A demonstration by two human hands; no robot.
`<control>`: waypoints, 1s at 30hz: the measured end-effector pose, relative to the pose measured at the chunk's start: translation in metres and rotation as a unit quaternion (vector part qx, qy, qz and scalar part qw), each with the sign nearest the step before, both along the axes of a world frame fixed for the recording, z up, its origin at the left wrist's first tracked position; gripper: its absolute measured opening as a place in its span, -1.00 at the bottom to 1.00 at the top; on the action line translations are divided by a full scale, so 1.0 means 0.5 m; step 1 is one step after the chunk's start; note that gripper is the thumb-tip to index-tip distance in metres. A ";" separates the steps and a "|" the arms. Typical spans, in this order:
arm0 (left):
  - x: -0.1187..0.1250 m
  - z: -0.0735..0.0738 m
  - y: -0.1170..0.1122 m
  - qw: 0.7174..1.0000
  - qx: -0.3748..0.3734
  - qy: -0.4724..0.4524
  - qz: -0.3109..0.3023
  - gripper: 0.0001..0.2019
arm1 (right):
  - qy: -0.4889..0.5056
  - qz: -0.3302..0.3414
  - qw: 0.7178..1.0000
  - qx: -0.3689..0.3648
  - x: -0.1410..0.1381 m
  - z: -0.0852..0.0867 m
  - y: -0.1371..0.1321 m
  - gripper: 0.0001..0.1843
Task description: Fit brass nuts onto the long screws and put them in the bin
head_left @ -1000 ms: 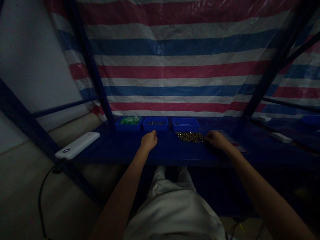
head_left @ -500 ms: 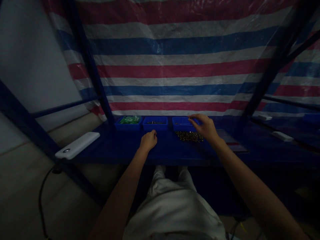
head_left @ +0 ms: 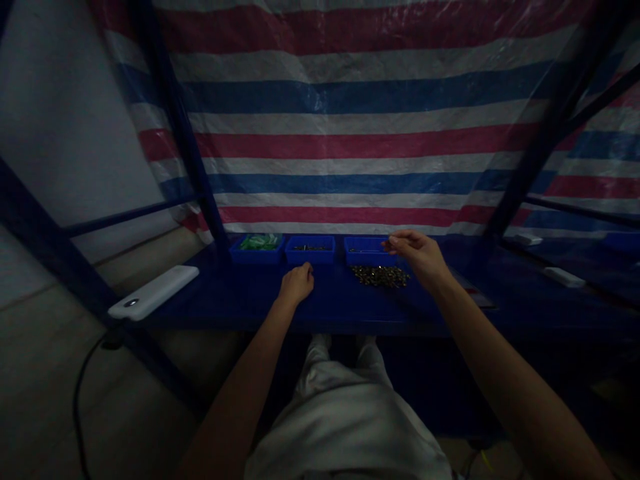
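Note:
My left hand (head_left: 297, 283) rests on the blue table with its fingers curled; whether anything is in them is hidden. Above the right end of a pile of small brassy metal pieces (head_left: 380, 275), my right hand (head_left: 417, 253) is raised with thumb and fingers pinched together. Something small and dark shows at its fingertips, too small to name. Behind the pile stands a blue bin (head_left: 365, 247) with a few thin pieces inside. A middle blue bin (head_left: 310, 249) holds small metal parts, and a left blue bin (head_left: 257, 248) holds green packets.
A white power bank (head_left: 155, 292) with a black cable lies at the table's left end. To the right are a flat dark-framed sheet (head_left: 475, 293) and small white blocks (head_left: 564, 276). Blue posts (head_left: 530, 133) and a striped tarp (head_left: 320, 143) stand behind.
My right hand has shifted slightly to the right, away from over the right bin, with its fingers still pinched. My left hand has stayed in place.

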State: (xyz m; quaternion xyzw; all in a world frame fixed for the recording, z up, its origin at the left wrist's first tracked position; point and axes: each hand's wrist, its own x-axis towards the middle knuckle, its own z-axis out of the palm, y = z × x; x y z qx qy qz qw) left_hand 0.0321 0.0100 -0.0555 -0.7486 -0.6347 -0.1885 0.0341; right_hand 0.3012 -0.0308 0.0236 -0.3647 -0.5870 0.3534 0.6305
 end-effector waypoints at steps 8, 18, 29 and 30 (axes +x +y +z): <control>0.001 0.002 0.000 1.000 -0.014 0.004 0.001 -0.75 | -0.019 -0.068 0.991 0.110 0.017 0.009 0.003 -0.74; 0.001 0.001 0.000 1.000 -0.004 0.006 -0.006 -0.77 | -0.040 -0.279 0.936 0.213 0.000 0.002 0.084 -0.74; 0.000 0.001 0.001 1.000 -0.009 0.002 -0.002 -0.75 | -0.520 -0.212 0.826 0.051 -0.020 -0.114 0.152 -0.68; 0.000 0.000 0.001 1.000 -0.008 0.001 -0.003 -0.75 | -0.555 -0.203 0.806 0.031 -0.020 -0.121 0.153 -0.66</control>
